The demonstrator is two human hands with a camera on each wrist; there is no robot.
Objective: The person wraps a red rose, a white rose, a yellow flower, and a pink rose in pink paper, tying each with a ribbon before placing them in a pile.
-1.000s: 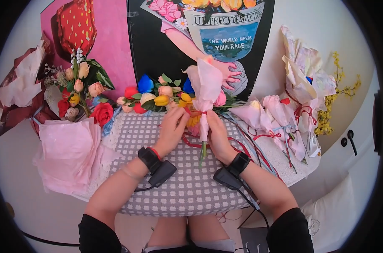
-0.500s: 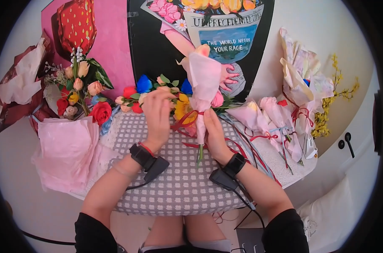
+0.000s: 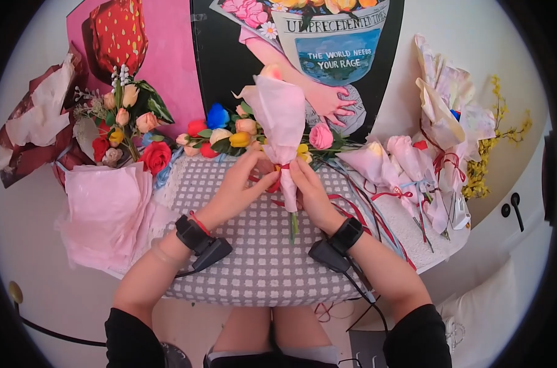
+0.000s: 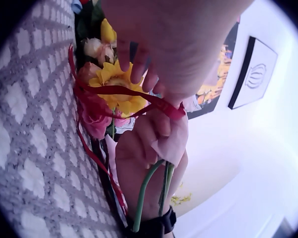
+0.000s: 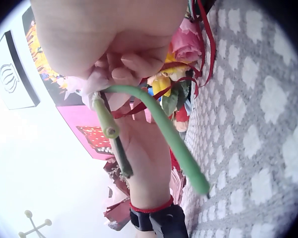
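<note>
A small flower bundle in pale pink paper (image 3: pixel 280 116) stands upright over the front of the table, its green stems (image 4: pixel 148 191) sticking out below. My right hand (image 3: pixel 315 197) grips its wrapped lower part. Around the paper's narrow waist runs a dark red ribbon (image 4: pixel 121 91). At that waist, my left hand (image 3: pixel 242 185) pinches the ribbon between thumb and fingers. In the right wrist view, the green stems (image 5: pixel 161 119) hang below the curled fingers of my right hand (image 5: pixel 109 39).
Loose flowers (image 3: pixel 229 136) lie along the back of the checked cloth (image 3: pixel 254 257). Pink paper sheets (image 3: pixel 103 214) are stacked at the left. Small wrapped flowers (image 3: pixel 376 165) and loose ribbons (image 3: pixel 383 227) lie at the right. A larger bouquet (image 3: pixel 128 122) stands at the back left.
My left hand let go, lifted away to the left with raised fingers, then came back to the ribbon at the bundle's waist. The bundle's top has shifted slightly left; my right hand keeps its grip.
</note>
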